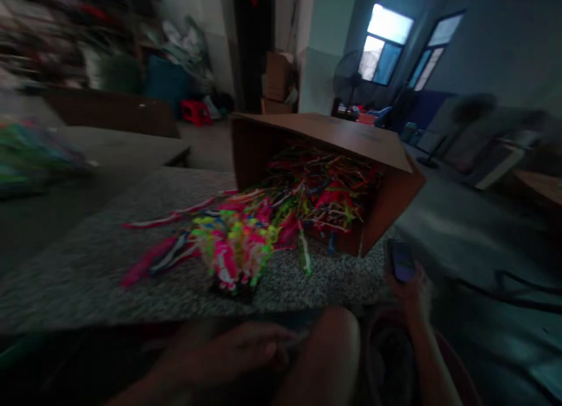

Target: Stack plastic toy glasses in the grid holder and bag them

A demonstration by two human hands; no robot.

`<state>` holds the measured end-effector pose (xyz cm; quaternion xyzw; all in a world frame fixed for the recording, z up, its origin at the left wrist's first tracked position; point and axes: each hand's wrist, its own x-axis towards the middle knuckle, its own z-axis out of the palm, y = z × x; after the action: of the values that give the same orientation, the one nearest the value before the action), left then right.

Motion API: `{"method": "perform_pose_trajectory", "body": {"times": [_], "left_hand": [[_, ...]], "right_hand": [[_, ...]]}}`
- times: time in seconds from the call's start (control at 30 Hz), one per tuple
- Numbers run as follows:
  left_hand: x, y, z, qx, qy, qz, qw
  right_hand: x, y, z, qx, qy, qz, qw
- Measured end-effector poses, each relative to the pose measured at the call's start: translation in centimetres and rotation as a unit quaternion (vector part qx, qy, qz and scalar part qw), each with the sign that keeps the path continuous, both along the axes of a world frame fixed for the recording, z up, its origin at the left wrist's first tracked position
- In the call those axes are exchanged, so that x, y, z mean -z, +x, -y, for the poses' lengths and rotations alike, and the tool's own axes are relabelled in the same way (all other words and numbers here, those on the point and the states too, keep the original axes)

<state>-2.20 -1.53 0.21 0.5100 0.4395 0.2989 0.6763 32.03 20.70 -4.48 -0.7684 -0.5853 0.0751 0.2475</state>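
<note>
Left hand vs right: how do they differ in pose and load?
Right hand holds a phone; left hand shows no clear object, being blurred.
Right hand is near the table's right end; left hand is lower in view, beside the knee.
Both are bare.

Dim room, pale walls [333,31], bright windows [386,43], standing fan [350,81], red stool [196,112], speckled tabletop [109,259].
</note>
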Motion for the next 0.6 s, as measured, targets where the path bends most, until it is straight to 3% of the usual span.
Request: {"method": "perform_pose_trajectory", "body": {"times": [0.03,0.1,0.17,0.23,0.3,0.37,0.47,0.6], "left_hand": [[0.0,-2.2,1.4,-0.018,0.001,-0.059,0.998],[0.9,-6.4,3.7,-0.103,0.026,-0.180,0.978],[2.5,-10.0,4.5,-0.247,0.077,-0.289,0.922],[4.4,-12.3,3.9,-0.372,0.128,-0.355,0.848],[6.1,-13.2,2.4,-0.399,0.179,-0.368,0.820],[7.3,-13.2,1.0,-0.359,0.207,-0.370,0.831],[8.4,-12.9,-0.2,-0.310,0.206,-0.389,0.843],[9.4,-12.9,-1.4,-0.324,0.219,-0.391,0.833]], "right_hand": [[0.1,-1.2,1.5,-0.028,0.018,-0.075,0.997],[0.5,-5.2,5.1,-0.185,0.011,-0.238,0.953],[1.1,-10.8,8.9,-0.359,-0.052,-0.281,0.889],[1.8,-17.1,12.1,-0.441,-0.072,-0.233,0.864],[2.3,-22.5,13.8,-0.447,-0.062,-0.163,0.878],[2.6,-26.1,14.4,-0.413,-0.056,-0.124,0.901],[2.5,-28.3,14.2,-0.348,-0.055,-0.105,0.930],[2.5,-29.5,13.7,-0.308,-0.047,-0.048,0.949]]}}
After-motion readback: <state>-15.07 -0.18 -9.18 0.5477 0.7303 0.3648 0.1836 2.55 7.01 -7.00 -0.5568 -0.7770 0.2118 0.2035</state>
